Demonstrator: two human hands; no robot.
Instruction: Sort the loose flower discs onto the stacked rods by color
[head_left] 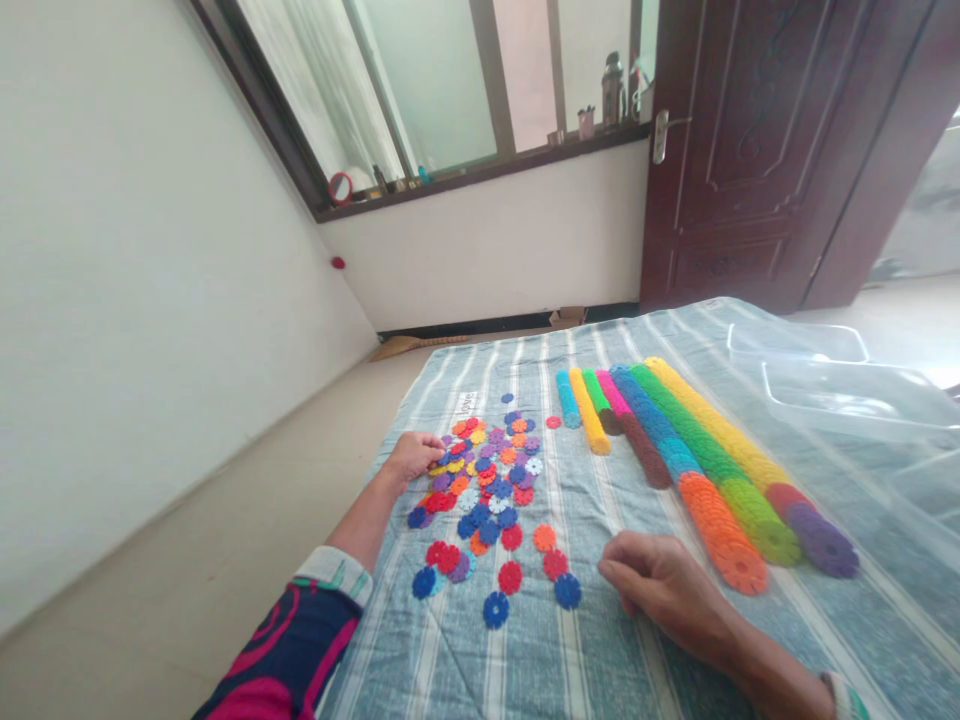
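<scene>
I take the striped cloth [600,660] as my landmark. At its far right corner lie clear plastic containers [847,395], and I can make out nothing inside them, though their transparent walls blur into the cloth and I cannot tell how many there are. On the cloth's left half lies the loose pile of coloured flower discs [487,480], red, blue, orange, purple and white, spread flat. My left hand [412,455] rests at the pile's left edge, fingers curled onto the discs there; whether it pinches one I cannot tell, since the fingertips are hidden among the pieces. My right hand [664,585] sits on the cloth's near middle, loosely fisted, knuckles up, close to a blue disc [568,590]; its palm is turned away, so I cannot see if anything is inside. Right of the pile, long stacked rods of discs [705,470] lie side by side, running diagonally toward the near right. My right forearm is cut off by the frame's bottom edge.
</scene>
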